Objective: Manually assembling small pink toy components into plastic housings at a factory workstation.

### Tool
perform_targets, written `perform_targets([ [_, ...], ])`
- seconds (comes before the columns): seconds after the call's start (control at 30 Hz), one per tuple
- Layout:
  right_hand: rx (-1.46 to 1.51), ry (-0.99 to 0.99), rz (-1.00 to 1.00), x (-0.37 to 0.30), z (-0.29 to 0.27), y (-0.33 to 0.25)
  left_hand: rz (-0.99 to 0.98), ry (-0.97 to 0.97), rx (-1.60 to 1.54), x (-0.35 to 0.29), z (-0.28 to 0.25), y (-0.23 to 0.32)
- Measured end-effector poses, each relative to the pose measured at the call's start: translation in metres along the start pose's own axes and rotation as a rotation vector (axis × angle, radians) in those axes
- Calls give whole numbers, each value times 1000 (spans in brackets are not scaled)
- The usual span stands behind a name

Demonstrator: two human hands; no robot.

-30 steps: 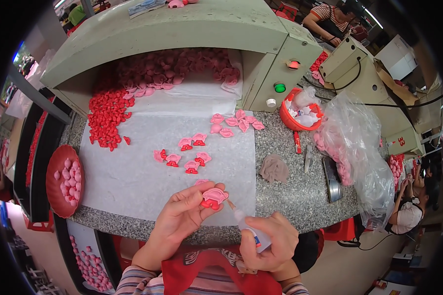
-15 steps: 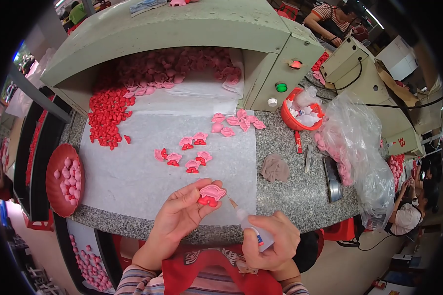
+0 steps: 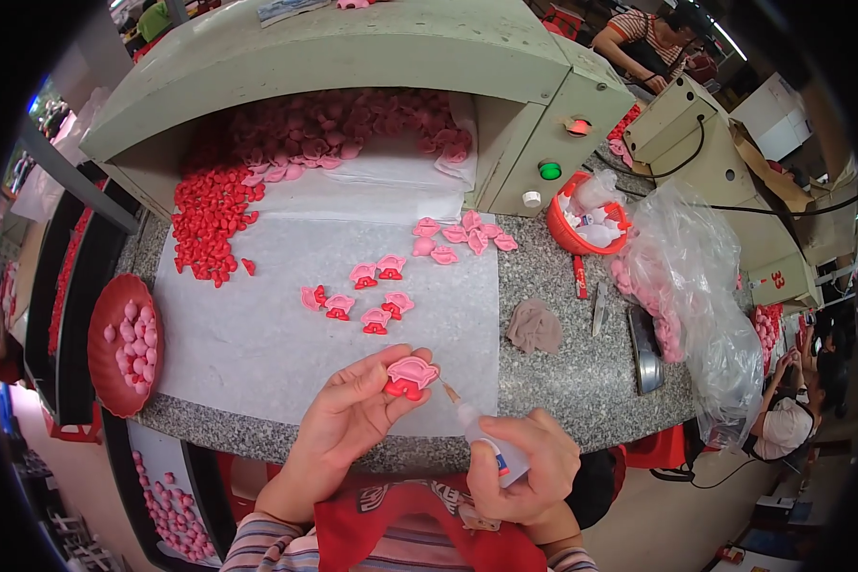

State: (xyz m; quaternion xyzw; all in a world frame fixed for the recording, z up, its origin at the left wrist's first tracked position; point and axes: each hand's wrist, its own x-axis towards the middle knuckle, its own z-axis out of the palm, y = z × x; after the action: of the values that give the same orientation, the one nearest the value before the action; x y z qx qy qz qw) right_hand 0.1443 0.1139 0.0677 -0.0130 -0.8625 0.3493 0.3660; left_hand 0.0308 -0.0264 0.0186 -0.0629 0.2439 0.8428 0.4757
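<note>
My left hand [image 3: 353, 398] pinches a small pink-and-red moulded piece [image 3: 411, 377], its hollow pink top and red feet-like bottom facing up. In my right hand [image 3: 534, 462] is a white squeeze bottle [image 3: 499, 446] with a thin needle nozzle [image 3: 449, 390]. The nozzle's tip is at or very near the piece's right edge; whether it touches I cannot tell. Beyond my hands, several joined pink-and-red pieces [image 3: 376, 320] lie on the white paper sheet [image 3: 257, 343]. Loose pink shells [image 3: 474, 240] rest farther right, at the sheet's edge.
A pale green machine [image 3: 334, 52] arches over heaped pink shells [image 3: 305, 133] and red parts [image 3: 205, 229]. At left stands a red dish [image 3: 100, 367] of pink balls. An orange basket [image 3: 567, 236], crumpled cloth [image 3: 534, 326], tweezers [image 3: 600, 307], phone-like dark object [image 3: 645, 351] and plastic bag [image 3: 705, 286] are on the right.
Both hands keep nearly the same pose, the nozzle staying by the piece's right edge. The background has shifted very slightly in view.
</note>
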Motion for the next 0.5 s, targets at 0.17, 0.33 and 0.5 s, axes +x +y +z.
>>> perform_targets([
  [0.17,-4,-15,1,-1,-1,-1,-3,-11,4,0,0,0],
  [0.33,-1,8,-54,-2,1,1,4,-9,10,-1,-1,1],
  [0.5,-1,13,-55,-2,3,1,3,-10,2,-1,-1,2],
])
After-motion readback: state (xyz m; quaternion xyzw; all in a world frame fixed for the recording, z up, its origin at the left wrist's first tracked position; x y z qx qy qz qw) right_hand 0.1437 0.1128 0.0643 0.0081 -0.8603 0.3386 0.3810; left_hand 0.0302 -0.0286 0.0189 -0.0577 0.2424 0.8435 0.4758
